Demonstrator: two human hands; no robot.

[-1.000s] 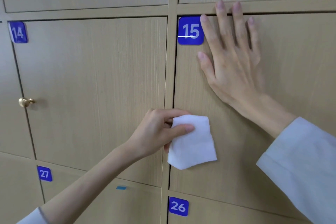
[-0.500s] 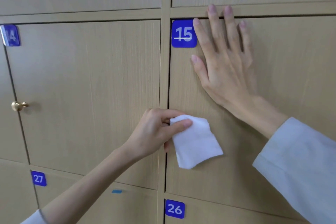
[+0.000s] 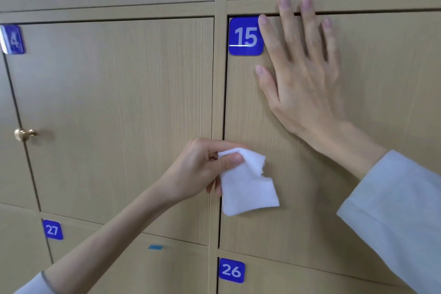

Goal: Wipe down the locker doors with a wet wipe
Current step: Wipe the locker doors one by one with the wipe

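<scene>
Since a moment ago the wipe (image 3: pixel 248 186) has bunched up at its top. Left hand (image 3: pixel 205 169) pinches it against door 15 (image 3: pixel 298 222), low by the left edge. Right hand (image 3: pixel 300 74) lies flat, fingers straight, steadying the door. Wiping has begun; next, rub across.

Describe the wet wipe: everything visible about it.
The wet wipe is a white, soft, folded, roughly square fibrous sheet with a ragged notch along its right edge. The left hand pinches its upper left corner, thumb on top; the rest hangs in front of the lower left part of locker door 15.
</scene>
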